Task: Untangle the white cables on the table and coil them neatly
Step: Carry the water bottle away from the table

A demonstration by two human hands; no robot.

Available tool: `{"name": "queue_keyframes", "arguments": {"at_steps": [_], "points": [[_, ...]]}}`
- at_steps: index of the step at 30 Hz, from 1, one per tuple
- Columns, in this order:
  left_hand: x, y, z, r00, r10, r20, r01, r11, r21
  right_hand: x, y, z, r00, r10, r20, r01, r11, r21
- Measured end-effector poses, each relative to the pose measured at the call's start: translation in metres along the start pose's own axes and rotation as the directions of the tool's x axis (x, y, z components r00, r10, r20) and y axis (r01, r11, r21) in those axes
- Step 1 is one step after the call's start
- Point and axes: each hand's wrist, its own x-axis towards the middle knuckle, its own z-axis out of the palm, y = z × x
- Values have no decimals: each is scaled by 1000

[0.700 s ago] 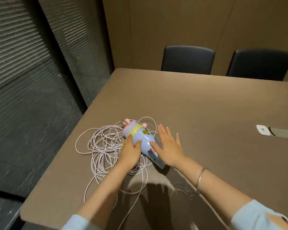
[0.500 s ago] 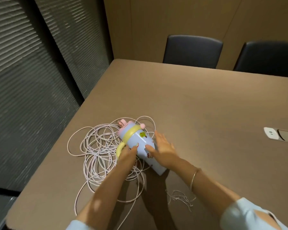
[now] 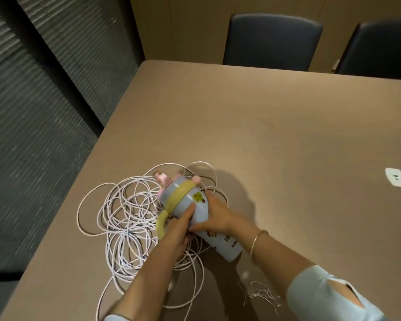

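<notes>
Both of your hands are on a pale blue drinking bottle [image 3: 195, 212] that lies tilted across a loose heap of white cables [image 3: 125, 218], near the left edge of the brown table [image 3: 276, 140] and toward its near left corner. Your left hand [image 3: 177, 230] has its fingers curled against the bottle's body just below the yellow collar, beside the yellow handle. Your right hand [image 3: 214, 217] wraps the body from the other side, fingers curled around it. The capped end sits raised off the cables, pointing toward the far edge.

The step in hand looks like clearing the bottle off the cables. To do it well, lift it straight up, check that no loop is caught on the handle or the pink cap parts, and set it down toward the table's right side, well apart from the heap.

A small, thin tangle of white thread [image 3: 259, 295] lies near the near edge, by your right sleeve.

Hard to make out: whether any cable passes through the handle or under the bottle, where the cable ends are, and how many cables there are. Your forearms cover part of the heap, and its nearest loops run out of view at the bottom.
</notes>
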Motion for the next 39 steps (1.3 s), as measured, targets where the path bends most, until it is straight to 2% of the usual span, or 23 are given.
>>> {"name": "queue_keyframes", "arguments": {"at_steps": [8,12,18,22,24,28,31,33,36,39], "points": [[4,1,4,998,51,-44,-50,998,24,-2,-1,3,998,38,-48,-37,999,25],[-5,3,3,999,42,-23,-41,999,32,-18,-5,-1,996,-3,-87,12,995,103],[-29,11,16,991,133,11,-133,991,13,-53,-21,-6,959,-74,-274,108,988,110],[-57,19,23,971,191,142,-208,971,118,-87,-31,-13,921,-36,-388,56,998,40],[-71,21,27,943,218,250,-268,945,186,-105,-30,-13,909,6,-418,30,996,81],[-107,20,39,858,253,447,-404,870,282,-145,-22,-20,879,166,-447,-13,945,326],[-130,17,46,782,221,583,-472,820,323,-178,-14,-26,869,196,-454,-17,929,368],[-146,14,53,738,179,651,-503,788,354,-203,-7,-29,871,174,-459,39,908,418],[-171,1,65,654,87,751,-531,761,374,-240,2,-31,885,83,-458,198,825,530],[-200,-12,80,595,28,803,-544,750,377,-277,9,-32,841,125,-526,242,783,573]]}}
